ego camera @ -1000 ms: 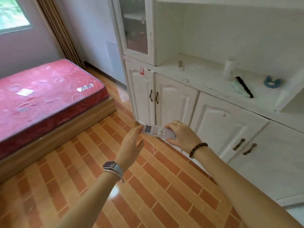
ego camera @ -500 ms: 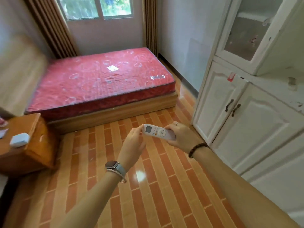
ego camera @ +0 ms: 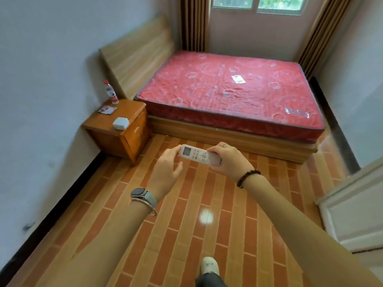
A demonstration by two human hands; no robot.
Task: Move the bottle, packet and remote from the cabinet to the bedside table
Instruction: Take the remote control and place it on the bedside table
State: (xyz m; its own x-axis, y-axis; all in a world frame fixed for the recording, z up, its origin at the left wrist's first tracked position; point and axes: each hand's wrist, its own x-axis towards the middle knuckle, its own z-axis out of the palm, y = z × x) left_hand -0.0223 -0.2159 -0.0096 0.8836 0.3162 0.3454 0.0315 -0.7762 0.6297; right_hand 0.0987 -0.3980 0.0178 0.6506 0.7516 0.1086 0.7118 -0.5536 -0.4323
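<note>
Remote point(ego camera: 196, 155) (nearer table point(ego camera: 130, 110) now) between hands point(ego camera: 166, 168) point(ego camera: 228, 160)

Both arms outstretched, right hand point(ego camera: 226, 159) gripping one end of the remote point(ego camera: 195, 155), left hand point(ego camera: 165, 171) touching its other end

Brick-patterned floor point(ego camera: 116, 204) with a glare spot point(ego camera: 204, 216) — red mattress point(ego camera: 228, 90) on a wooden frame point(ego camera: 228, 135), curtained window point(ego camera: 257, 3), pale walls point(ego camera: 51, 48).
</note>
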